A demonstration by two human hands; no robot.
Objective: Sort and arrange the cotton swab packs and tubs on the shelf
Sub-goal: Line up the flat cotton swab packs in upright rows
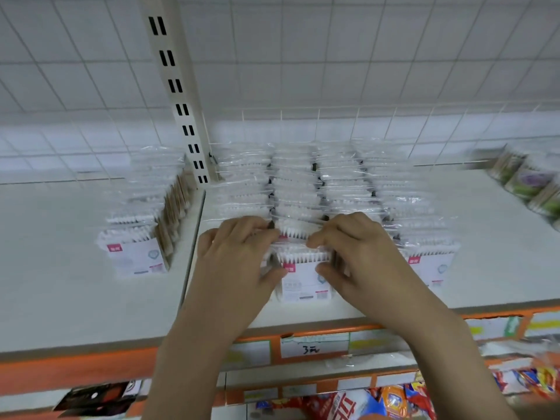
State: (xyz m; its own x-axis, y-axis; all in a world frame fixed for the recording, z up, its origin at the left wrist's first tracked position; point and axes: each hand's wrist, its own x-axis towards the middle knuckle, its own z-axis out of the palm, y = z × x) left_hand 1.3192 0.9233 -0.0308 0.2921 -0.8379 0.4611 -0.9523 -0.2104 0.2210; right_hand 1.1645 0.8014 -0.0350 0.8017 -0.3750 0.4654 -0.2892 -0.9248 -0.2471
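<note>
White shelf is carrying rows of cotton swab packs; left hand and right hand are pinching the near middle pack with curled fingers.

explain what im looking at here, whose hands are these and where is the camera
There is no machine here. The one picture comes from a wide-angle camera worn on a person's head, looking forward and down, so the bare forearms reach in from below. The left hand and right hand grip the front clear plastic packs of white cotton swabs, which stand in rows on a white shop shelf. Another row of the same packs stands left of the slotted white upright post. Blurred green-labelled packs sit far right. A handwritten white price tag hangs on the orange shelf edge.
</note>
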